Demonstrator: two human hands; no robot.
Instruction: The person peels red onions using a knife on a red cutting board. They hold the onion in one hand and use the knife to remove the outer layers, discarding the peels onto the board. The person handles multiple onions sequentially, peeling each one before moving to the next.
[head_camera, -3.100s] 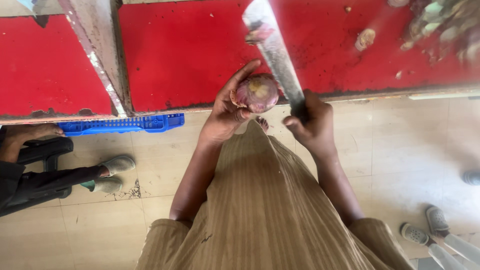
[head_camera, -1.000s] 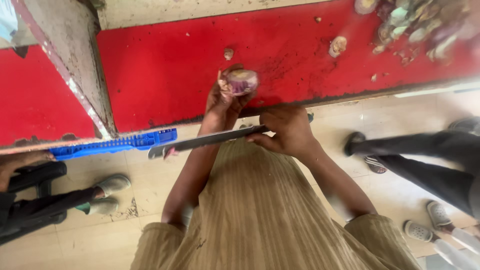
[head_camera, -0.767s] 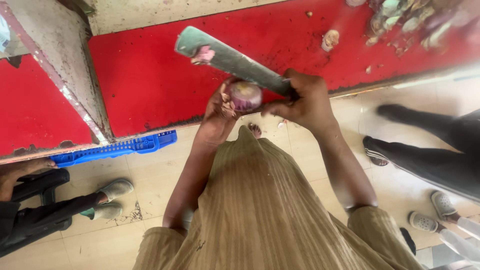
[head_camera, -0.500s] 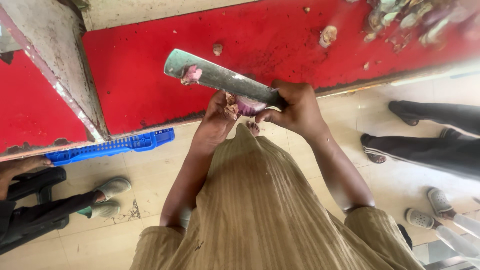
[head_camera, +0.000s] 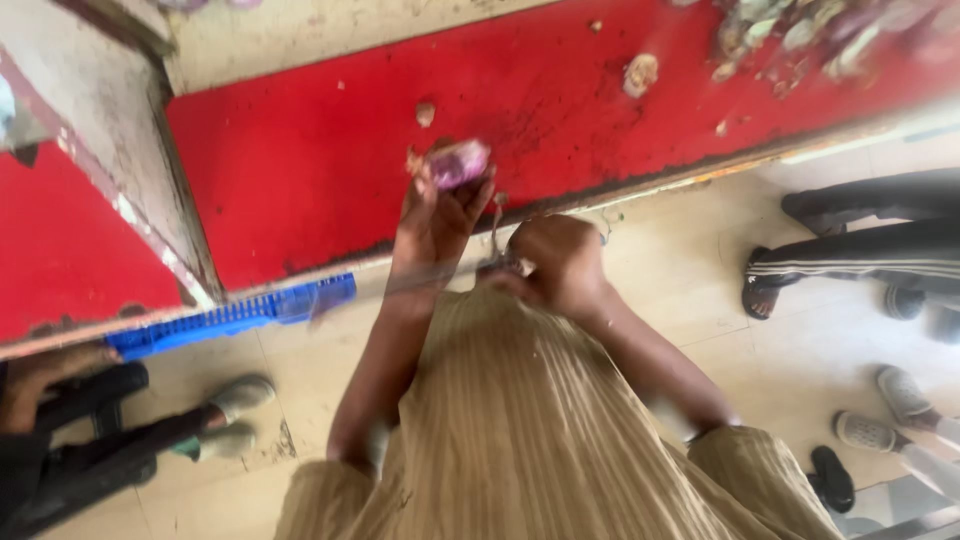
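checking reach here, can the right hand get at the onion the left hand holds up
Probably yes: the right hand, gripping the blurred knife, sits just below and beside the onion in the left hand, with nothing between them.

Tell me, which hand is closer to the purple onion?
Left. The left hand holds the purple onion up in its fingertips. The right hand sits lower and to the right, apart from it, gripping a motion-blurred knife.
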